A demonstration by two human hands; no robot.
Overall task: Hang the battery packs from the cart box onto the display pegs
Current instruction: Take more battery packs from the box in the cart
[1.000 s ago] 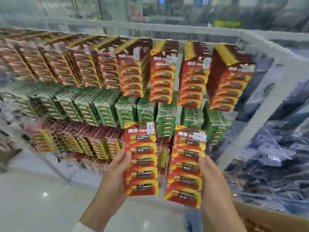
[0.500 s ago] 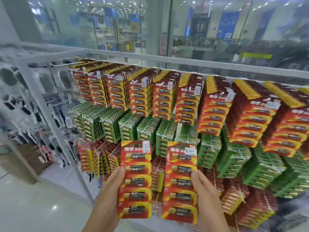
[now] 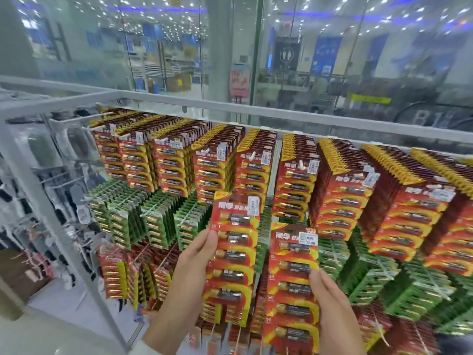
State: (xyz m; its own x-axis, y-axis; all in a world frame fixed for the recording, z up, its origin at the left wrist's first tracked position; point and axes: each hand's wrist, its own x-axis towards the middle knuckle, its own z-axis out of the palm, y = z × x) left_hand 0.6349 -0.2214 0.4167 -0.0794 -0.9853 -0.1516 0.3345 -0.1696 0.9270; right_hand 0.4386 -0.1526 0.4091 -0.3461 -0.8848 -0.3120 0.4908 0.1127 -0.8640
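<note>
My left hand (image 3: pixel 194 254) grips a tall red-and-yellow battery pack (image 3: pixel 234 254) by its left edge, raised in front of the display. A second red battery pack (image 3: pixel 293 283) is lower and to the right, held along its right edge by my right hand (image 3: pixel 330 306). Behind them the top row of pegs (image 3: pixel 252 155) carries several full stacks of the same red packs (image 3: pixel 297 185). Green packs (image 3: pixel 158 221) fill the middle row and more red ones hang in the bottom row. The cart box is out of view.
A white metal frame (image 3: pixel 61 221) with a slanted post borders the display on the left, and a top rail (image 3: pixel 281 116) runs across. Dark goods hang on a rack at far left (image 3: pixel 28 216). A glass wall stands behind.
The view has swung up and closer to the display. My left hand has lifted its pack higher, toward the top row, while the right pack stays lower.
</note>
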